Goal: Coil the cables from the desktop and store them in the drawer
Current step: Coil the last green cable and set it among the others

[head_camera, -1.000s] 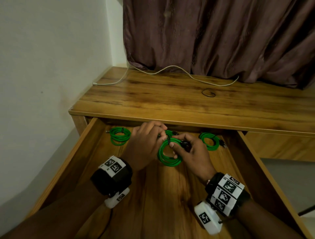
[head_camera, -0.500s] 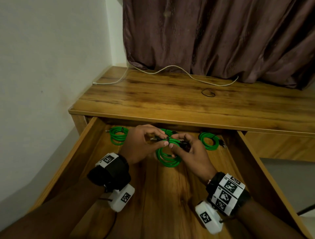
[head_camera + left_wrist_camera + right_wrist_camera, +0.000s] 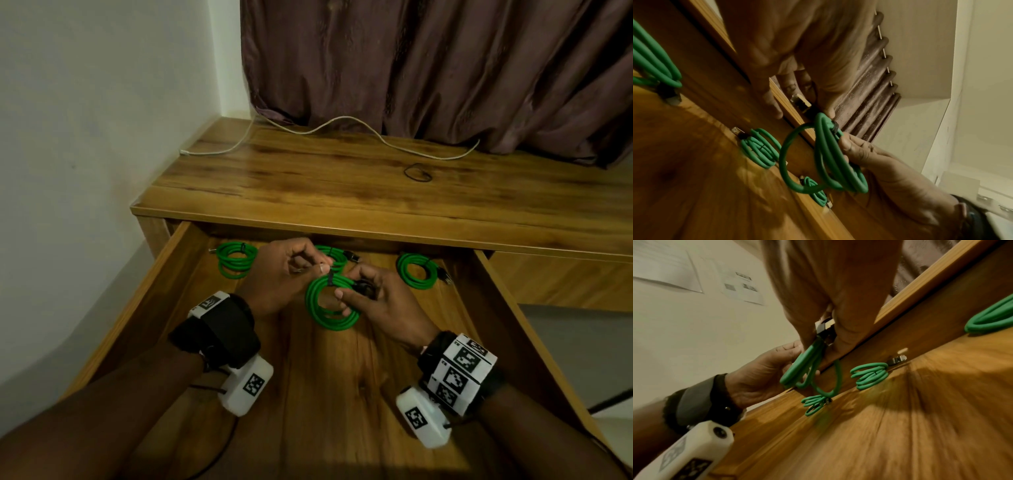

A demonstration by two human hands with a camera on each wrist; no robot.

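I hold a green cable coil in both hands just above the open wooden drawer. My left hand pinches the top of the coil at its black tie, beside a metal connector. My right hand grips the coil's right side, with a black plug under the fingers. Three more tied green coils lie at the back of the drawer: left, middle, partly hidden by my hands, and right.
On the desktop a loose white cable runs along the back by the curtain, and a small black loop lies to the right. A wall stands close on the left.
My left hand has rolled at the wrist and its fingers have come off the coil's top to pinch at the tie. The right hand and the coil have barely moved.
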